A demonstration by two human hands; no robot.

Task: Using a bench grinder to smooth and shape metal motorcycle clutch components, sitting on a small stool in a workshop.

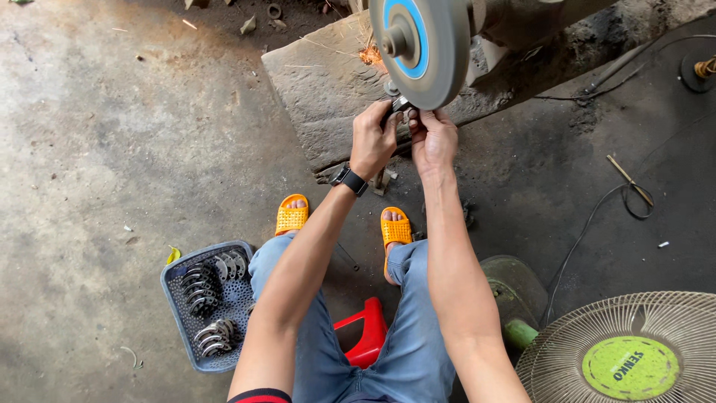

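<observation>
Grinding is the step in hand: you sit on a red stool (pixel 365 336) with both arms stretched forward, pressing a small metal piece (pixel 398 104) up against the lower rim of the grey grinding wheel (pixel 421 48). Your left hand (pixel 373 138) is closed around the near end of the piece, fingers curled tight, a black watch (pixel 349 179) on that wrist. Your right hand (pixel 432 138) is closed too, pinching the other side just under the wheel. The piece itself is mostly hidden by your fingers, so its shape cannot be told; a few orange sparks (pixel 369 54) show to the left of the wheel, on the concrete block (pixel 321 89) that carries the machine.

By your left knee a blue basket (pixel 179 313) holds rows of curved metal parts (pixel 201 287), well apart from your hands. A fan (pixel 634 351) lies at your right, with a cable (pixel 589 224) trailing over the floor.

Judging from this, the next move calls for a steady grip with fingertips kept clear of the rim, which runs very near them, and an even turning of the piece so the edge meets the stone squarely. Your feet in orange sandals (pixel 343 224) sit close beneath the wheel; mind them.
</observation>
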